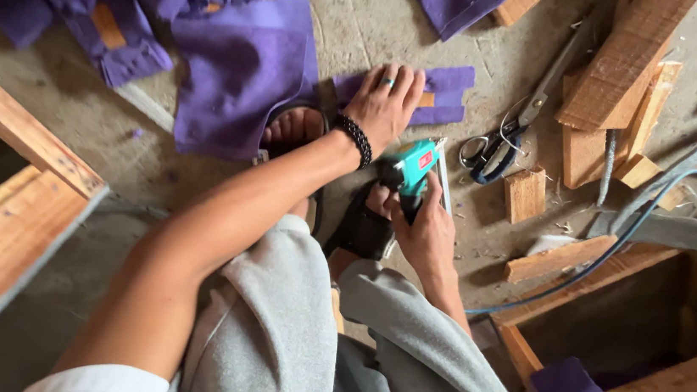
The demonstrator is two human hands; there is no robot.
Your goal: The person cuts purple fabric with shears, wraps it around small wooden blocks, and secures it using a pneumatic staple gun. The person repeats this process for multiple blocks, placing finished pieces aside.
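Left hand (386, 100) flat on purple strip (437, 94) over concrete floor (366, 10); right hand (422, 229) gripping teal stapler (411, 170) just beside it; scissors (509, 122) near, by wood offcuts (622, 94); purple cloth (241, 75) heaped left; blue hose (617, 239) trailing right.

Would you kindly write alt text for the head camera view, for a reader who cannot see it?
Seen from above, a seated person's left hand presses a purple fabric strip flat on the concrete floor while the right hand holds a teal staple gun. Scissors, wood offcuts and more purple fabric lie around.
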